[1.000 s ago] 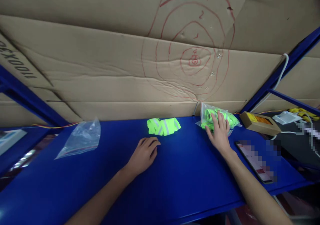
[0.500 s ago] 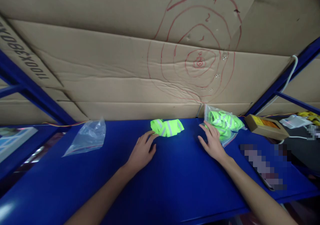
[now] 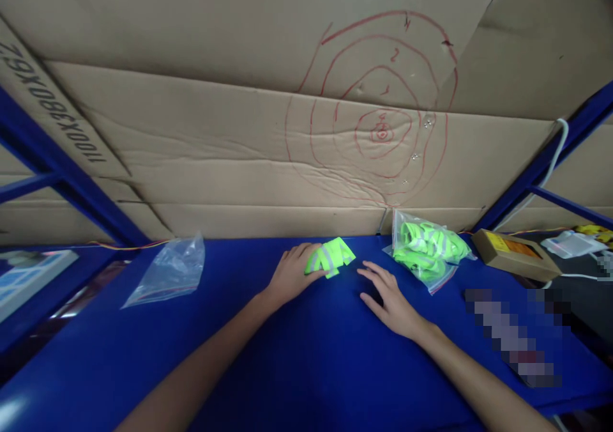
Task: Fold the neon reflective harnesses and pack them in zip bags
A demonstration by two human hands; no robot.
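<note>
A folded neon-green band with grey reflective stripes [image 3: 334, 256] lies on the blue shelf [image 3: 297, 362] near the cardboard back wall. My left hand [image 3: 292, 275] has its fingers closed round the band's left end. My right hand [image 3: 390, 298] hovers open just right of the band, fingers stretched toward it, touching nothing. To the right, a clear plastic bag packed with several more green bands [image 3: 426, 248] rests on the shelf.
An empty clear plastic bag [image 3: 170, 271] lies at the left. A brown cardboard box [image 3: 517, 253] and a white charger with cable [image 3: 572, 245] sit at the far right. Blue shelf struts rise on both sides. Cardboard with red circles covers the back.
My left hand has reached forward and taken hold of the green band. My right hand has left the filled bag and moved leftward toward the band.
</note>
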